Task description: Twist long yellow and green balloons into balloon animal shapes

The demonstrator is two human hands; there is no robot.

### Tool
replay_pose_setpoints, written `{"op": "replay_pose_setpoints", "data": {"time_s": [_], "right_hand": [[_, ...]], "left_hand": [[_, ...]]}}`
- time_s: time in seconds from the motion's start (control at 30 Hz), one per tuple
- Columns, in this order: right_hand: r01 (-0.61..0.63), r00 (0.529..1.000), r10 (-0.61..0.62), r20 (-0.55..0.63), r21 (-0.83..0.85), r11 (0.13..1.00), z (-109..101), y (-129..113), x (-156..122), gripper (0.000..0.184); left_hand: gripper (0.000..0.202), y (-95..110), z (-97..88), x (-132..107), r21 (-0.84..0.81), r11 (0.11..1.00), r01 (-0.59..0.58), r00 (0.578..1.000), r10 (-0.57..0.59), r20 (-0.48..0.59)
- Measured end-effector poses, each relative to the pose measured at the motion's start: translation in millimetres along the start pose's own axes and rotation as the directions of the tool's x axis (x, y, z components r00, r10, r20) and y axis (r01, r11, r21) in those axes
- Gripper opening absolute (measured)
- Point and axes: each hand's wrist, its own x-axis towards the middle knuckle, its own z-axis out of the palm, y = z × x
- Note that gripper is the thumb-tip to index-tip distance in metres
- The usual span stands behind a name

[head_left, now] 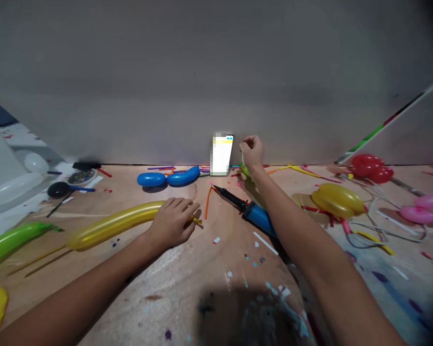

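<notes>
1. The table, paint-flecked wood, fills the lower frame and meets a grey wall.
2. A long yellow balloon lies left of centre; the left hand has its grip closed over the knotted end.
3. A blue hand pump lies at centre, partly hidden by the right forearm.
4. A blue twisted balloon rests near the wall.
5. A phone leans upright against the wall.
6. The right hand, beside the phone, pinches a green balloon.

Your left hand covers the long yellow balloon's knotted end; your right arm hides the blue pump's rear (the phone screen is blurred).
</notes>
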Motion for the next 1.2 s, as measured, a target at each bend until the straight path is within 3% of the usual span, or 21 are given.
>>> {"op": "replay_pose_setpoints", "data": {"time_s": [0.03, 0.07, 0.13, 0.2, 0.27, 0.33, 0.4, 0.47, 0.53, 0.67, 0.73, 0.8, 0.87, 1.0, 1.03, 1.2], "right_hand": [[0.035, 0.998, -0.035, -0.057, 0.009, 0.999, 0.5, -12.9, -4.7, 0.006], [0.072, 0.997, -0.072, 0.008, 0.040, 0.997, 1.0, -27.2, -12.8, 0.004], [0.145, 0.949, -0.159, 0.272, 0.073, 0.987, 1.7, -57.0, -38.3, 0.006], [0.191, 0.820, -0.151, 0.553, -0.016, 0.981, 1.7, -83.6, -70.9, 0.018], [0.168, 0.665, -0.027, 0.746, -0.114, 0.979, 2.4, -103.3, -101.4, 0.037], [0.149, 0.502, 0.077, 0.861, -0.174, 0.973, 5.0, -116.1, -121.8, 0.046], [0.159, 0.438, 0.075, 0.896, -0.159, 0.974, 8.5, -123.6, -128.7, 0.031], [0.196, 0.460, 0.037, 0.887, -0.142, 0.970, 8.2, -127.3, -123.6, 0.021], [0.195, 0.545, 0.034, 0.838, -0.166, 0.967, 0.5, -128.2, -111.4, 0.023], [-0.045, 0.770, 0.069, 0.634, -0.053, 0.998, -32.2, -121.5, -86.6, 0.033], [-0.154, 0.827, 0.086, 0.556, 0.077, 0.985, -46.7, -115.2, -80.3, 0.036], [-0.212, 0.853, 0.106, 0.510, 0.154, 0.965, -54.2, -110.3, -79.2, 0.038], [-0.279, 0.843, 0.142, 0.519, 0.197, 0.940, -54.4, -109.4, -83.0, 0.040], [-0.410, 0.739, 0.172, 0.652, 0.233, 0.882, -41.8, -120.9, -98.7, 0.041], [-0.400, 0.740, 0.153, 0.655, 0.245, 0.883, -37.9, -124.8, -102.6, 0.040], [-0.328, 0.837, 0.118, 0.535, 0.316, 0.890, -25.5, -131.5, -112.5, 0.035]], "left_hand": [[0.042, -2.8, -3.4, 0.5, 0.024, 1.000, 0.018, 1.000, -0.018, -0.002], [0.045, -6.9, -7.1, 0.9, 0.052, 0.997, 0.052, 0.999, -0.052, 0.006], [0.045, -18.3, -15.0, 1.7, 0.105, 0.984, 0.147, 0.986, -0.154, 0.060], [0.036, -29.7, -23.0, 3.0, 0.119, 0.976, 0.184, 0.960, -0.204, 0.190], [0.035, -34.9, -31.4, 5.9, 0.126, 0.976, 0.177, 0.955, -0.202, 0.217], [0.033, -30.5, -40.7, 11.5, 0.124, 0.978, 0.167, 0.968, -0.187, 0.168], [0.030, -18.3, -50.8, 19.3, 0.126, 0.978, 0.166, 0.978, -0.179, 0.104], [0.035, -4.7, -61.4, 26.4, 0.132, 0.973, 0.188, 0.980, -0.195, 0.041], [0.046, 3.1, -71.5, 29.6, 0.134, 0.963, 0.233, 0.972, -0.234, -0.006], [0.054, -4.9, -86.4, 22.2, 0.102, 0.920, 0.380, 0.925, -0.379, -0.024], [0.054, -12.6, -90.7, 15.9, 0.088, 0.905, 0.416, 0.909, -0.416, -0.013], [0.053, -15.6, -93.2, 11.1, 0.085, 0.900, 0.427, 0.904, -0.427, -0.025], [0.050, -11.8, -93.4, 8.5, 0.077, 0.900, 0.428, 0.903, -0.424, -0.068], [0.042, 7.1, -87.8, 6.5, 0.015, 0.933, 0.360, 0.926, -0.356, -0.127], [0.041, 11.3, -85.9, 5.8, -0.007, 0.940, 0.340, 0.932, -0.339, -0.129], [0.030, 20.3, -81.8, 1.7, -0.171, 0.947, 0.272, 0.956, -0.286, -0.063]]}}
